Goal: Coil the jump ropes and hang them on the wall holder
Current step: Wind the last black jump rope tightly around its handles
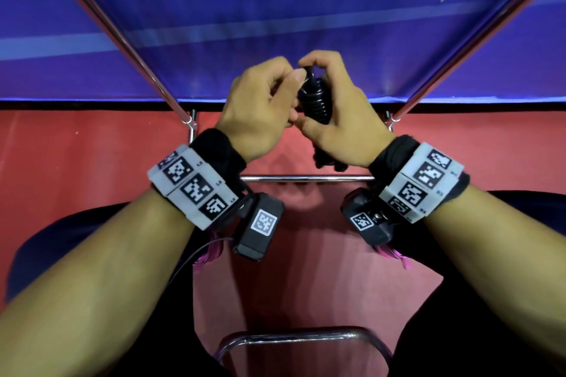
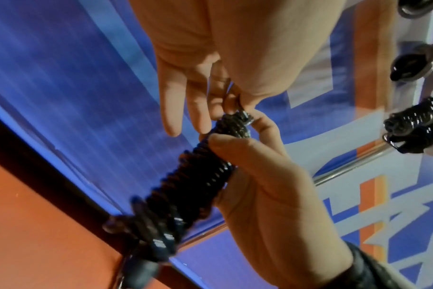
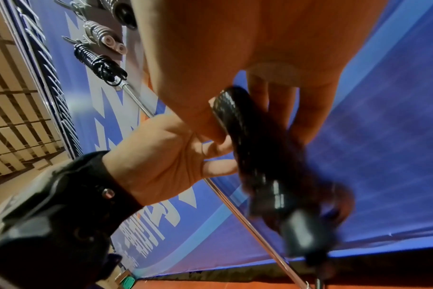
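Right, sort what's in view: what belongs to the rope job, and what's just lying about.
Job:
- black jump rope, coiled, in the grip of the left hand and right hand
- hung ropes, already coiled

Lying about:
- blue banner
- metal pole
- chair frame
- red floor

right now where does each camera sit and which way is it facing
Head: worn on the head, facing forward and down at the coiled jump rope before a blue banner; shows both forearms, left hand and right hand.
Left wrist: on that wrist, looking along the left palm at the rope, gripped by the right hand.
Right wrist: on that wrist, looking along the right hand at the rope; the left hand shows at lower left.
Shared: both wrist views catch the hung ropes, unseen from the head.
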{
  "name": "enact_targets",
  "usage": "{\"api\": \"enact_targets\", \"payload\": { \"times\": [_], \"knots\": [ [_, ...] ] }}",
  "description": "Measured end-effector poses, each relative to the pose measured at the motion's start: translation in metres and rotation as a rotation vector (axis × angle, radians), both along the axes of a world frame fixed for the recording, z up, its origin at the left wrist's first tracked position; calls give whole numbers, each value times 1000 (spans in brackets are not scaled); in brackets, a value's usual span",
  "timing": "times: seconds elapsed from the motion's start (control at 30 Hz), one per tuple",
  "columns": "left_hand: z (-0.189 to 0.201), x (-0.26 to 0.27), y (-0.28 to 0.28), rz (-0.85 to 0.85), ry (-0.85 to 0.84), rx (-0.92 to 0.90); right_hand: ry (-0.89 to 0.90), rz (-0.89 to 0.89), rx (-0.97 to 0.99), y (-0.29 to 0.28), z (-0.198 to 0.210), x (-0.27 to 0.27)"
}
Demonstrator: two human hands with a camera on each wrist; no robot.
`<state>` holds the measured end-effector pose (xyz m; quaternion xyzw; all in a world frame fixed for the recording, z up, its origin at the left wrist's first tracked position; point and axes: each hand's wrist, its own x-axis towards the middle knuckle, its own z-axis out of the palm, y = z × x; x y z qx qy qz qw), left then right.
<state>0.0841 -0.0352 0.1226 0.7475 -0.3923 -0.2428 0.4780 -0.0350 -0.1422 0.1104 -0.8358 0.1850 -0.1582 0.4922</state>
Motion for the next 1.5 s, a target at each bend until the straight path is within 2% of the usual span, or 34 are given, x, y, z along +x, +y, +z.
{"api": "enact_targets", "payload": {
  "times": [0.1,0.2,0.4,0.53,0.6,0.7,0.83,1.13,1.3,1.5],
  "knots": [
    [-4,5,1,25,-40,36,27,7,-24,0,0,-1],
    [-5,4,1,41,-2,17,24,-17,-40,0,-1,-1],
    [6,-3,1,144,210,-66,40,-8,0,-7,3,3],
    [8,-4,-4,258,385,-37,88,14,-23,-10,2,4],
    [9,0,-5,214,426,12,114,23,-72,-11,0,3],
    [11,6,-2,112,373,64,102,4,-105,-4,-2,-1],
    [9,4,1,86,325,62,-14,-69,54,-8,0,-1],
    [13,-5,-4,71,274,76,76,-151,-63,-12,8,4],
    [31,-10,-2,95,274,-14,-3,-249,-84,-6,24,6],
    [57,-23,14,17,175,121,14,-355,-156,12,38,-7]
  ]
}}
